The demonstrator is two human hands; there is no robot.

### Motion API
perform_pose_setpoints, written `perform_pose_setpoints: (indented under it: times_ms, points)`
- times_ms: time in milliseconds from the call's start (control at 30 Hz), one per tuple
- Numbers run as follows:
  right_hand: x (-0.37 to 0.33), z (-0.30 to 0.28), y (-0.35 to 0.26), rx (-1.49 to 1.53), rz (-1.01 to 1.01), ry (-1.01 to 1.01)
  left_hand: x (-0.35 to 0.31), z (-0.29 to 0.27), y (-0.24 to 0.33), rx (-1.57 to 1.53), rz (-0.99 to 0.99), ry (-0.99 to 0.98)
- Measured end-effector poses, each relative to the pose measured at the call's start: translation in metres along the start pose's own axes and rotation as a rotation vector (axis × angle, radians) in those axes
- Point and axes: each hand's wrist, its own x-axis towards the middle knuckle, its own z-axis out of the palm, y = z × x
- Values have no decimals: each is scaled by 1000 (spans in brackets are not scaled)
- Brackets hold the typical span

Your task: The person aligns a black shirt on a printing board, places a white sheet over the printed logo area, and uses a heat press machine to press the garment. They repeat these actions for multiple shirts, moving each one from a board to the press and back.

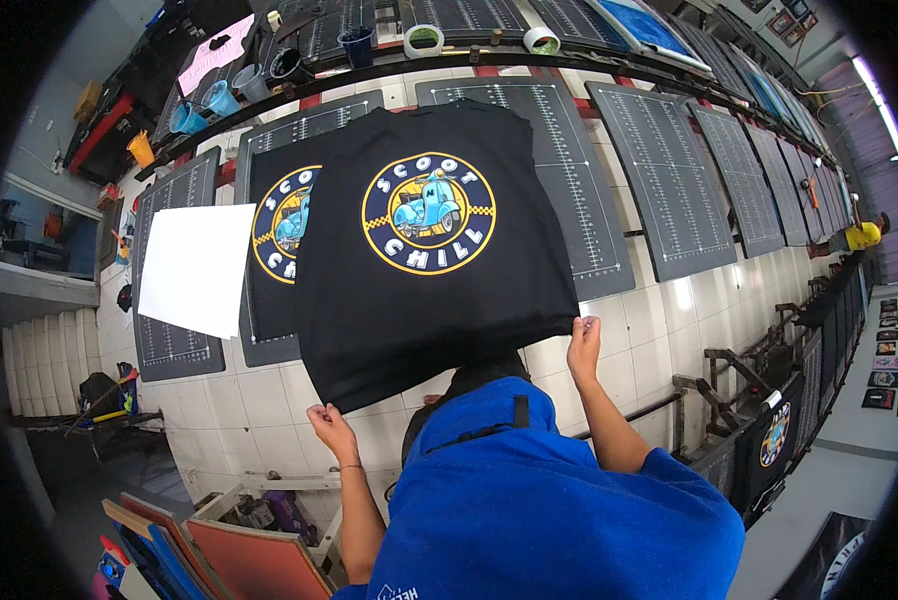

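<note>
A black T-shirt point(419, 320) with a round printed emblem of a blue scooter is spread out before me. My left hand point(333, 432) pinches its near left corner, and my right hand point(584, 345) pinches the near right corner, so the hem stretches between them. The shirt's far part lies over a dark ruled board point(529, 110). Beneath its left side, a second black shirt point(274, 295) with the same emblem is partly covered. White paper sheets point(194, 270) rest left of that, on another ruled board point(184, 355).
A row of ruled boards point(664, 180) continues to the right. Along the far rail stand blue cups point(219, 98), an orange cup point(141, 149) and tape rolls point(424, 40). Framed panels point(259, 560) lean at lower left. Another person in yellow point(864, 235) is far right.
</note>
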Motion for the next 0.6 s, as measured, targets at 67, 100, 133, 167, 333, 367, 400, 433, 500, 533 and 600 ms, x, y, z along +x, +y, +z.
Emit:
perform_pose_setpoints:
  times_ms: [67, 100, 133, 167, 333, 367, 400, 433, 500, 533, 600]
  points:
    - [-6, 4, -4, 6, -27, -37, 3, -3, -10, -53, -46, -113]
    - [-9, 6, -9, 11, -41, -58, 5, -5, -15, -79, -70, -167]
    - [-16, 3, -13, -10, 8, -110, 7, -10, -20, -67, -83, -214]
    - [-19, -1, -11, -30, 2, -200, 10, -13, -15, -59, -92, -265]
    - [-40, -4, 41, -33, 90, -502, 5, -19, -11, -35, 4, -209]
    - [-38, -11, 48, -169, 171, -559, 5, -23, -10, 46, 11, -232]
    - [-36, -18, 44, -262, 229, -574, 5, -27, -9, 125, 20, -254]
    - [-35, -25, 39, -184, 201, -548, 5, -29, -8, 85, 32, -211]
    - [-33, -43, 2, -29, 136, -498, 2, -33, -1, 0, 52, -116]
    - [-31, -47, -35, 120, 65, -402, 3, -38, 11, -109, 45, -99]
    - [-24, -66, -110, 360, 185, -288, 9, -60, 67, -315, 33, -78]
